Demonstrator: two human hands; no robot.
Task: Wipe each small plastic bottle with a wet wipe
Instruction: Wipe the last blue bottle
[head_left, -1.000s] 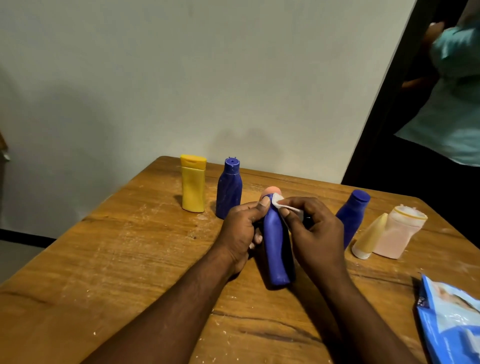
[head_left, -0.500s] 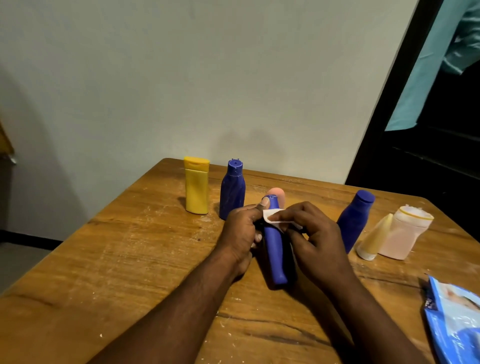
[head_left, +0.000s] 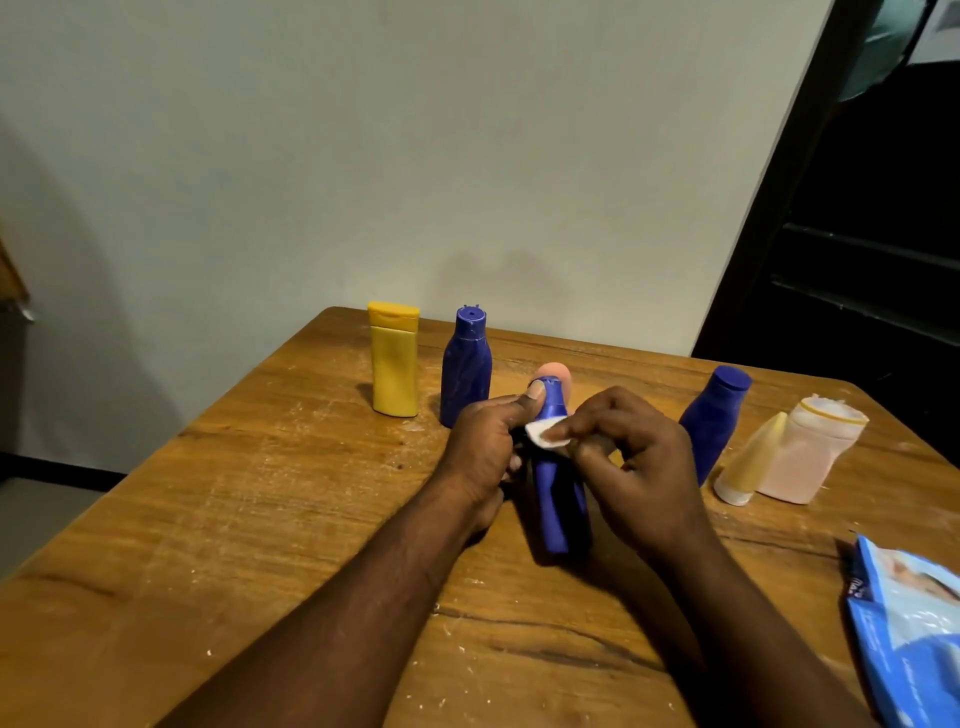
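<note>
My left hand (head_left: 480, 452) wraps the slim blue bottle (head_left: 558, 501) btwn my palms, thumb on cap, right hand (head_left: 641, 467) fingers pinching the wet wipe (head_left: 544, 434) at its neck; light, stiff, prob slick when wet, so grip mid-body.

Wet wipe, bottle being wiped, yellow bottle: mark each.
wet wipe (head_left: 540, 435): head view, on the exposed white patch.
blue bottle being wiped (head_left: 558, 504): head view, on its bare lower body.
yellow bottle (head_left: 395, 371): head view, middle of its body.

1. The left hand (head_left: 485, 447) curls round the blue bottle (head_left: 558, 499), thumb up by its top.
2. The right hand (head_left: 631, 467) pinches a white wipe (head_left: 545, 434) in its fingertips.
3. Both arms reach forward.
</note>
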